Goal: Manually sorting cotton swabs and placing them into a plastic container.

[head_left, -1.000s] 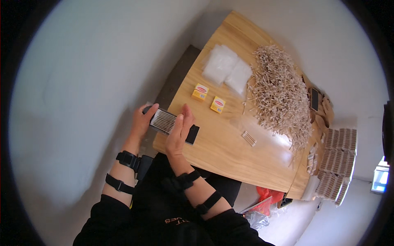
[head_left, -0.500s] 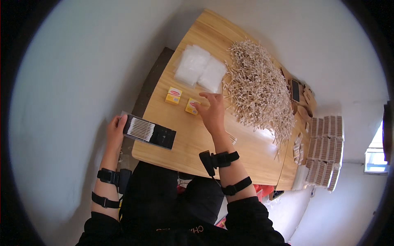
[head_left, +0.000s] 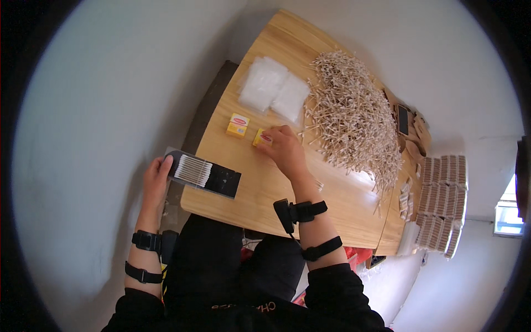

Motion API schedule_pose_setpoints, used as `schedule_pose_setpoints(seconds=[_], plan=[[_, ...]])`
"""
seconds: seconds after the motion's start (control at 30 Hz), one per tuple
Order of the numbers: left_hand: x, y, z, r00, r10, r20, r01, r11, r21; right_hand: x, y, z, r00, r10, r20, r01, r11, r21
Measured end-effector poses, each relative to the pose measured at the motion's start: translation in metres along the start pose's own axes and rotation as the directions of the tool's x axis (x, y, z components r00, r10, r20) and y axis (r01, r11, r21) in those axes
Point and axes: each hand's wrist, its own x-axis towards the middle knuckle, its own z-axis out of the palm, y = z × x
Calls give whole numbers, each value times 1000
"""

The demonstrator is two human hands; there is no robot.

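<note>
At the table's left edge, my left hand [head_left: 157,176] grips one end of a flat black holder [head_left: 222,180] in clear plastic. A row of white cotton swabs [head_left: 193,170] lies side by side on that holder. Over the table, my right hand [head_left: 286,150] has its fingers closed on a small yellow-and-white box [head_left: 259,138], which they partly cover. Just left of it stands a similar yellow-and-white box [head_left: 238,125] with a red oval mark. Whether the boxes are solid or stacks of cards, I cannot tell.
Beyond the boxes lie two piles of clear plastic bags [head_left: 264,83]. A big heap of loose cotton swabs [head_left: 354,116] covers the far right of the wooden table [head_left: 260,205]. Stacked swab bundles [head_left: 442,199] rise at the right, near brown paper [head_left: 419,133] and a dark phone-like slab [head_left: 402,120].
My right hand's fingers have come down and closed on the right-hand yellow box; before, they were spread above it. My left hand keeps its hold on the black holder.
</note>
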Motion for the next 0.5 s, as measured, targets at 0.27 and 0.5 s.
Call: schedule_pose_setpoints(seconds=[0.27, 0.5], plan=[[-2, -2, -13, 998, 47, -33, -43, 995, 95, -1, 25, 17, 984, -132, -121, 147, 981, 125], [-26, 30, -4, 735, 653, -183, -392, 630, 671, -18, 16, 8, 846, 6, -533, 102, 980, 173]])
